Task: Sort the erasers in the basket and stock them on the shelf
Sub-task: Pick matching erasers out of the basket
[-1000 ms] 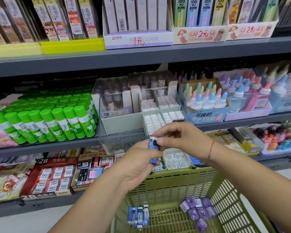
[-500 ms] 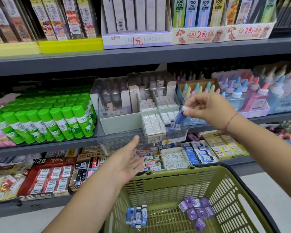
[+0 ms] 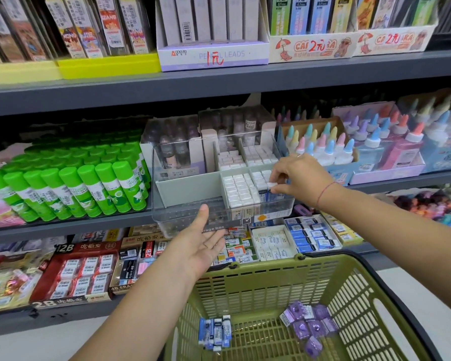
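Note:
My right hand (image 3: 301, 177) pinches a blue-and-white eraser (image 3: 270, 190) by its top, standing it in the front right compartment of the clear storage box (image 3: 188, 220) on the middle shelf. Rows of white erasers (image 3: 238, 190) fill the compartment beside it. My left hand (image 3: 201, 246) hovers open, palm up, just below the box's front. The green basket (image 3: 266, 280) sits low in front of me, holding a few blue-and-white erasers (image 3: 215, 333) on the left and several purple erasers (image 3: 309, 324) on the right.
Green glue sticks (image 3: 89, 183) stand left of the box, pastel-capped glue bottles (image 3: 333, 149) to its right. The lower shelf carries red 2B eraser boxes (image 3: 78, 272) and trays of blue erasers (image 3: 313, 237). Pencil lead boxes (image 3: 211, 53) line the top shelf.
My right hand has carried the blue eraser from above the basket up to the storage box and lowered it into the front right compartment. My left hand let go and opened.

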`<state>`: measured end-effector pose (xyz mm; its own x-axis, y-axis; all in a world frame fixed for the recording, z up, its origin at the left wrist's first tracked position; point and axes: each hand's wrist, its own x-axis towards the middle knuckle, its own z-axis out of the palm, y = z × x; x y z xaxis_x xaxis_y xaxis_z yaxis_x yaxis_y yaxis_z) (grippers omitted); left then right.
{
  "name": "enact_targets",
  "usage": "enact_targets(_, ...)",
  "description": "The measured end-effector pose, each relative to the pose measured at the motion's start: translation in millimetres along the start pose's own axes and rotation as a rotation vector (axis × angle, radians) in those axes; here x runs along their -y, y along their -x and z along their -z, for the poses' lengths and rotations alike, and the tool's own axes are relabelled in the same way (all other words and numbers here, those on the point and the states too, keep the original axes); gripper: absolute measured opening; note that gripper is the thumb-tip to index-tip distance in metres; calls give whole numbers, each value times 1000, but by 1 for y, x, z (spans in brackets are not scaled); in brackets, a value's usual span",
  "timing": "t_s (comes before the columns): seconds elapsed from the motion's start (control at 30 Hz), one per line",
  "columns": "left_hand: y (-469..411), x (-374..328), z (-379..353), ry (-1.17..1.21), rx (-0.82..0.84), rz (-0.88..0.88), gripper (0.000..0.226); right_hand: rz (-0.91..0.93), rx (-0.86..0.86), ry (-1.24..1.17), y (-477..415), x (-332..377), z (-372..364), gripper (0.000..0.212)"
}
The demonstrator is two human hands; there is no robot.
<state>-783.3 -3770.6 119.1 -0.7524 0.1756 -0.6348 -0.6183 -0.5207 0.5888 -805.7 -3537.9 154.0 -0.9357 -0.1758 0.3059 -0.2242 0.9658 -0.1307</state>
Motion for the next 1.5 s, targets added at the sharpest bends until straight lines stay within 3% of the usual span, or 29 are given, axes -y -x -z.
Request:
enact_targets(0.17, -1, 0, 2, -33, 1, -12, 25, -40, -19, 8, 0, -2, -6, 24)
enact_targets(0.37, -2, 4, 15, -215, 46, -40, 45, -82, -16, -38, 3, 1, -2, 25)
enact_targets(0.47, -2, 8, 36, -487, 24, -104, 35, -137, -250, -257, 23, 7, -4, 20)
enact_targets(0.57, -5, 19, 67, -831, -121, -341, 27, -120, -537, -449, 66, 34, -31, 16)
enact_targets(0.63, -11, 31, 95, -1122, -282, -531, 26, -72, -421, -469, 100, 57, -76, 21)
enact_targets(0.73, -24, 55, 143, -1450, -479, -573, 42, -151, 85, -460, 150, 83, -163, 20)
enact_targets(0.8, -32, 71, 163, -1475, -420, -462, 55, -368, 409, -615, 173, 90, -215, 18)
enact_targets(0.9, -39, 87, 174, -1388, -339, -437, 50, -700, 612, -885, 189, 93, -268, 33)
enact_targets(1.03, -45, 90, 175, -1337, -346, -476, 44, -1034, 672, -1065, 180, 108, -308, 64)
enact_targets(1.17, -45, 91, 173, -1350, -357, -482, 46, -1186, 573, -1018, 159, 130, -331, 55)
enact_targets(1.23, -47, 92, 174, -1343, -357, -481, 44, -1235, 548, -979, 151, 140, -338, 53)
enact_targets(1.37, -46, 92, 175, -1303, -341, -482, 34, -1235, 646, -776, 145, 155, -344, 83)
enact_targets(1.5, -45, 93, 174, -1292, -340, -476, 35, -1236, 638, -751, 148, 159, -346, 96)
